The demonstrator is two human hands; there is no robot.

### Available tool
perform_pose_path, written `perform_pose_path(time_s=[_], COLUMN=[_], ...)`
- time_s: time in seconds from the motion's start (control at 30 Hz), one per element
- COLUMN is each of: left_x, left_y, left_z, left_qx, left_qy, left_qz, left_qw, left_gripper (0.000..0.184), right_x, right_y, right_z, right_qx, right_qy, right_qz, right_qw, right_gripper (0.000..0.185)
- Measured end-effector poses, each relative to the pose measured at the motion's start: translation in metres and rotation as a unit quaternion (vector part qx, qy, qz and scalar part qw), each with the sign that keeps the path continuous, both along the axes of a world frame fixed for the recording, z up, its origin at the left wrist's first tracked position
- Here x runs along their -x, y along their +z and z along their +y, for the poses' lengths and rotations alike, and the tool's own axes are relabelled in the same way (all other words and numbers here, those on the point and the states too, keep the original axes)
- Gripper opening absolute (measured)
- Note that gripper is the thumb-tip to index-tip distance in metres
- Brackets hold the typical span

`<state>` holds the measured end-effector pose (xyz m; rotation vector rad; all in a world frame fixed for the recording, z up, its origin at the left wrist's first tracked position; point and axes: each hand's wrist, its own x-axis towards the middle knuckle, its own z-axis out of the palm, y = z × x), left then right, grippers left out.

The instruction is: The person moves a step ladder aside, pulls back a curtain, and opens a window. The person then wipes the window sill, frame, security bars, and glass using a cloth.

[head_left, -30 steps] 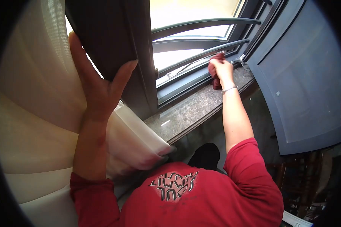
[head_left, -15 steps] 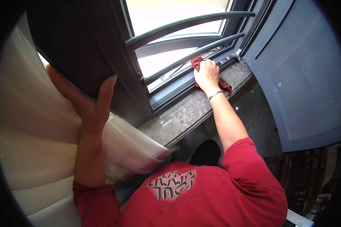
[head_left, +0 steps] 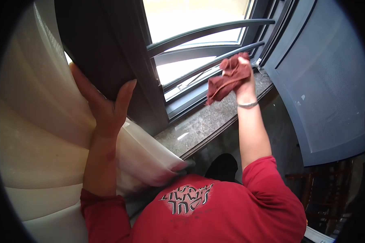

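Note:
My right hand (head_left: 246, 83) grips a crumpled dark red cloth (head_left: 230, 77), which hangs to the left of the fingers over the window track (head_left: 190, 98) and the inner part of the grey stone sill (head_left: 198, 128). A silver bracelet (head_left: 247, 104) circles that wrist. My left hand (head_left: 107, 107) is spread, thumb apart from the fingers, against the lower edge of a dark frame panel (head_left: 105, 48). The fingertips are partly hidden behind the panel's left side.
Two curved metal bars (head_left: 215, 29) cross the window opening. A pale curtain (head_left: 40, 133) hangs at the left, beside my left arm. On the right stands an open grey panel (head_left: 324, 89), with dark wooden furniture (head_left: 328, 190) below it.
The cloth and my right hand have risen off the sill and track and shifted right since half a second ago. The cloth now hangs looser. My left hand still rests against the panel.

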<state>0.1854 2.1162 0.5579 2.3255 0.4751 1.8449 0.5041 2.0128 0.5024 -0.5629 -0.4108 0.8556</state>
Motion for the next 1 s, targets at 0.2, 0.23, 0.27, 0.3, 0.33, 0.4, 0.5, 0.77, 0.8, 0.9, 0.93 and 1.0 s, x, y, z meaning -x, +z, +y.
perform_pose_path(time_s=[0.2, 0.23, 0.27, 0.3, 0.33, 0.4, 0.5, 0.77, 0.8, 0.9, 0.93, 1.0], left_x=[-0.006, -0.006, -0.007, -0.008, -0.009, -0.012, -0.014, -0.012, -0.011, -0.011, -0.012, -0.012], left_y=[0.005, 0.004, 0.002, 0.001, 0.001, 0.002, -0.001, 0.002, 0.005, 0.006, 0.007, 0.008], left_z=[-0.003, -0.003, -0.003, -0.002, -0.003, -0.005, -0.008, -0.009, -0.009, -0.010, -0.010, -0.010], left_qx=[-0.012, -0.013, -0.023, -0.034, -0.037, -0.020, -0.013, -0.041, -0.049, -0.085, -0.079, -0.068], left_qy=[-0.021, -0.020, -0.005, 0.012, 0.016, -0.031, -0.035, -0.048, -0.053, 0.009, 0.007, -0.033], left_qz=[0.004, 0.002, 0.004, 0.005, 0.004, 0.004, 0.006, 0.019, 0.039, 0.027, 0.029, 0.014], left_qw=[1.000, 1.000, 1.000, 0.999, 0.999, 0.999, 0.999, 0.998, 0.997, 0.996, 0.996, 0.997], left_gripper=[0.102, 0.102, 0.102, 0.103, 0.103, 0.104, 0.105, 0.103, 0.104, 0.103, 0.103, 0.104], right_x=[-0.012, 0.011, -0.008, -0.018, -0.001, 0.003, 0.036, 0.031, 0.025, 0.027, 0.033, 0.021], right_y=[0.049, 0.064, 0.055, 0.038, 0.041, 0.039, 0.061, 0.068, 0.061, 0.067, 0.079, 0.067], right_z=[0.065, 0.061, 0.078, 0.096, 0.107, 0.130, 0.144, 0.159, 0.126, 0.139, 0.157, 0.121], right_qx=[0.004, 0.065, 0.061, 0.097, 0.131, 0.218, 0.344, 0.256, 0.255, 0.256, 0.259, 0.262], right_qy=[0.001, 0.013, 0.168, 0.109, 0.050, 0.172, 0.307, 0.236, 0.223, 0.187, 0.174, 0.146], right_qz=[0.033, -0.024, -0.134, -0.116, -0.097, -0.218, -0.351, -0.517, -0.530, -0.561, -0.572, -0.594], right_qw=[0.999, 0.998, 0.975, 0.982, 0.985, 0.936, 0.815, 0.782, 0.777, 0.765, 0.759, 0.747], right_gripper=[0.024, 0.027, 0.029, 0.027, 0.025, 0.023, 0.033, 0.035, 0.035, 0.034, 0.034, 0.034])
